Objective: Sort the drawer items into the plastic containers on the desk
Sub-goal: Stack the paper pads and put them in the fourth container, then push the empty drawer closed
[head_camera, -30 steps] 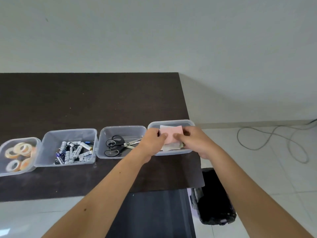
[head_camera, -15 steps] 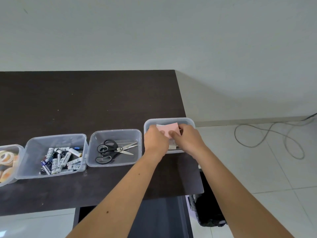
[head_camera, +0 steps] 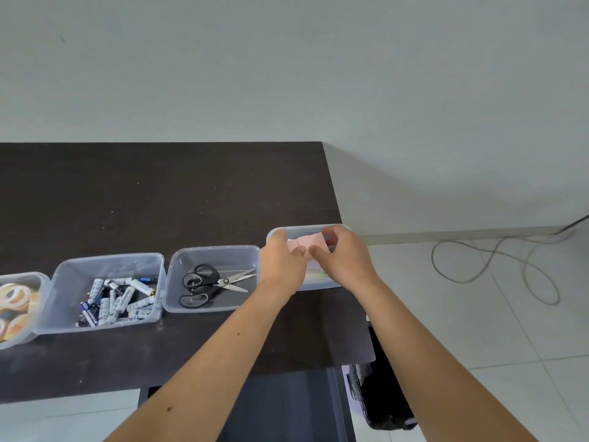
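A pink sticky-note pad [head_camera: 308, 245] sits low inside the rightmost clear container [head_camera: 318, 229] at the desk's right edge. My left hand [head_camera: 282, 261] pinches its left side and my right hand [head_camera: 342, 256] grips its right side and far edge. Other paper lies under the pad, mostly hidden by my hands. To the left stand a container with black-handled scissors [head_camera: 210, 279], one with several batteries [head_camera: 116, 301], and one with tape rolls [head_camera: 14, 301].
The dark desk [head_camera: 159, 199] runs back to a pale wall. A black bag [head_camera: 385, 406] sits on the tiled floor under the desk's right end. A grey cable [head_camera: 497, 266] loops across the floor at right.
Both hands have lowered the pink pad deeper into the rightmost container. The view has shifted right, so the tape container now sits cut off at the left edge.
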`<state>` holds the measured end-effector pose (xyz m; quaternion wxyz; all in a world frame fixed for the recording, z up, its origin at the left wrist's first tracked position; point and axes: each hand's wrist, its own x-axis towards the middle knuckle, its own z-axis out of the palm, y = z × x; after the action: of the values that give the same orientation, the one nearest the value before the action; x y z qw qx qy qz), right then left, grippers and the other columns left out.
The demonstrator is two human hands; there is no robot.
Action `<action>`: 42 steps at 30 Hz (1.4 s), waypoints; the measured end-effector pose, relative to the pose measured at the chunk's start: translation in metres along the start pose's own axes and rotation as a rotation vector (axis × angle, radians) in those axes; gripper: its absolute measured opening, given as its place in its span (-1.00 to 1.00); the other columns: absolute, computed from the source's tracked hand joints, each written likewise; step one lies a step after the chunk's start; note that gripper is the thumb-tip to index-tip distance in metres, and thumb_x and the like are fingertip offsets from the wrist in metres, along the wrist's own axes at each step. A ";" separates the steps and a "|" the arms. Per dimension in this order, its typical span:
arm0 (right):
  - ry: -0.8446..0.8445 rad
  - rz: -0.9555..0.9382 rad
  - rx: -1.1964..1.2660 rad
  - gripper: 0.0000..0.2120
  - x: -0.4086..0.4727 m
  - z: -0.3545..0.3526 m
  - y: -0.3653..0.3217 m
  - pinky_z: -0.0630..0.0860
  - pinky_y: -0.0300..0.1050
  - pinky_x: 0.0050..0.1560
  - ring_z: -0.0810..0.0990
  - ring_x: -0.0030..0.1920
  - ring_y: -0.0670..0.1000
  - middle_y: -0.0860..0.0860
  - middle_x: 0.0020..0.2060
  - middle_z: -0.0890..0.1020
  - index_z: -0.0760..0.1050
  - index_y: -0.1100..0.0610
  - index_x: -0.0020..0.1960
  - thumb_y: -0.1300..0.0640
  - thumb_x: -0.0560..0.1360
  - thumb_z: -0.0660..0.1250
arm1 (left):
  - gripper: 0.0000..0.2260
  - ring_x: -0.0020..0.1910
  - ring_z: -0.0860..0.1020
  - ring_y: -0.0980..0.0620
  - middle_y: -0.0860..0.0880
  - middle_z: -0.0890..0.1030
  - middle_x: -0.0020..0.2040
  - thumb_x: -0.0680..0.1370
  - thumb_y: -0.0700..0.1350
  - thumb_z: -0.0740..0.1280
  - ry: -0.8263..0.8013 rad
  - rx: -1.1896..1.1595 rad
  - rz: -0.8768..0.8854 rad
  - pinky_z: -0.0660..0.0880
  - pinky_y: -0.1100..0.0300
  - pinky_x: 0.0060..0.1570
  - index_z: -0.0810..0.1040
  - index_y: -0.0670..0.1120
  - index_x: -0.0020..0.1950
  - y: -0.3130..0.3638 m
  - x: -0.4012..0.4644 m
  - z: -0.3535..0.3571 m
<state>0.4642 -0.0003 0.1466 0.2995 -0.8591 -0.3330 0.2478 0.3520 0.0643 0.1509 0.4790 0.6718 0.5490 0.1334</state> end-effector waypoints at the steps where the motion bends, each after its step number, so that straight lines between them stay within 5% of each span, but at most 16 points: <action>1: 0.028 -0.024 0.010 -0.54 -0.004 -0.001 0.000 0.58 -0.06 0.20 0.67 0.25 0.10 0.04 0.31 0.67 0.51 0.10 0.45 0.07 0.59 0.46 | -0.63 0.19 0.56 0.00 -0.10 0.55 0.41 0.70 -0.20 0.30 0.003 -0.033 0.028 0.44 0.21 0.08 0.41 -0.13 0.52 -0.002 -0.004 -0.004; 3: 0.077 -0.066 0.026 -0.55 -0.013 -0.005 0.001 0.54 -0.14 0.17 0.67 0.25 0.07 0.03 0.29 0.67 0.51 0.09 0.45 0.08 0.59 0.46 | -0.50 0.48 0.46 0.00 -0.03 0.45 0.55 0.69 -0.20 0.33 0.013 -0.105 0.074 0.36 0.23 0.28 0.31 -0.08 0.62 -0.005 -0.013 -0.012; 5: 0.113 -0.119 0.032 -0.56 -0.024 -0.007 0.003 0.49 -0.20 0.17 0.65 0.25 0.04 0.01 0.29 0.66 0.53 0.09 0.44 0.10 0.59 0.48 | -0.49 0.53 0.43 0.03 0.00 0.45 0.56 0.68 -0.22 0.36 0.022 -0.168 0.130 0.35 0.24 0.37 0.32 -0.06 0.61 -0.010 -0.022 -0.020; 9: 0.209 -0.277 0.031 -0.59 -0.048 -0.005 0.014 0.56 -0.07 0.31 0.62 0.25 0.04 0.02 0.27 0.62 0.57 0.07 0.38 0.16 0.55 0.52 | -0.53 0.40 0.53 0.13 0.02 0.57 0.42 0.65 -0.24 0.39 0.039 -0.282 0.263 0.49 0.38 0.28 0.40 -0.05 0.54 -0.029 -0.046 -0.038; 12: 0.259 -0.339 0.056 -0.61 -0.072 -0.002 0.021 0.53 -0.14 0.28 0.60 0.23 0.01 0.02 0.27 0.59 0.59 0.05 0.36 0.17 0.55 0.51 | -0.58 0.28 0.62 0.17 0.05 0.64 0.30 0.63 -0.25 0.41 0.097 -0.339 0.365 0.57 0.20 0.30 0.47 -0.05 0.48 -0.053 -0.067 -0.049; 21: 0.286 -0.488 0.162 -0.68 -0.179 0.031 0.063 0.59 0.01 0.32 0.61 0.24 -0.05 -0.03 0.20 0.59 0.62 0.04 0.28 0.16 0.54 0.49 | -0.69 0.18 0.69 0.07 -0.02 0.70 0.16 0.61 -0.23 0.46 0.133 -0.444 0.361 0.58 0.30 0.20 0.56 -0.04 0.34 -0.150 -0.170 -0.057; 25: 0.246 -0.474 0.202 -0.72 -0.222 0.055 0.089 0.57 -0.10 0.30 0.60 0.22 -0.10 -0.08 0.19 0.59 0.63 0.03 0.26 0.17 0.56 0.49 | -0.70 0.22 0.68 0.05 0.00 0.71 0.14 0.60 -0.18 0.47 0.057 -0.339 0.334 0.59 0.11 0.28 0.59 0.01 0.31 -0.208 -0.207 -0.061; 31: 0.071 -0.413 0.186 -0.73 -0.290 0.099 0.145 0.63 -0.09 0.20 0.67 0.09 -0.11 -0.17 0.09 0.66 0.64 -0.02 0.24 0.09 0.55 0.52 | -0.80 0.08 0.67 0.22 0.20 0.71 0.03 0.55 0.05 0.46 -0.129 0.146 0.381 0.65 0.24 0.12 0.65 0.17 0.18 -0.293 -0.256 -0.072; 35: 0.005 -0.428 0.157 -0.76 -0.329 0.120 0.175 0.64 -0.07 0.11 0.70 -0.01 -0.11 -0.19 0.02 0.68 0.65 -0.04 0.19 -0.01 0.54 0.54 | -0.60 0.02 0.67 0.22 0.25 0.68 0.02 0.46 0.30 0.40 -0.188 0.387 0.426 0.64 0.23 0.05 0.70 0.11 0.18 -0.336 -0.283 -0.083; 38: -0.005 -0.435 0.077 -0.68 -0.352 0.132 0.198 0.64 -0.11 0.06 0.68 0.01 -0.13 -0.20 0.00 0.68 0.66 -0.04 0.17 -0.16 0.50 0.54 | -0.53 0.08 0.61 0.22 0.26 0.64 0.11 0.42 0.32 0.46 -0.128 0.468 0.427 0.53 0.31 0.11 0.65 0.13 0.25 -0.365 -0.301 -0.081; 42: 0.019 -0.535 -0.097 -0.54 -0.363 0.145 0.219 0.49 -0.12 0.18 0.60 0.08 -0.16 -0.19 0.06 0.68 0.67 -0.01 0.18 -0.27 0.41 0.58 | -0.73 0.03 0.61 0.17 0.19 0.66 0.05 0.52 0.08 0.53 0.077 0.434 0.490 0.40 0.44 -0.04 0.69 0.06 0.18 -0.376 -0.304 -0.063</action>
<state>0.2282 -0.3420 -0.0214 0.3159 -0.7563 -0.5567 0.1353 -0.0320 -0.1908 -0.0086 0.2573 0.8647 0.4044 0.1500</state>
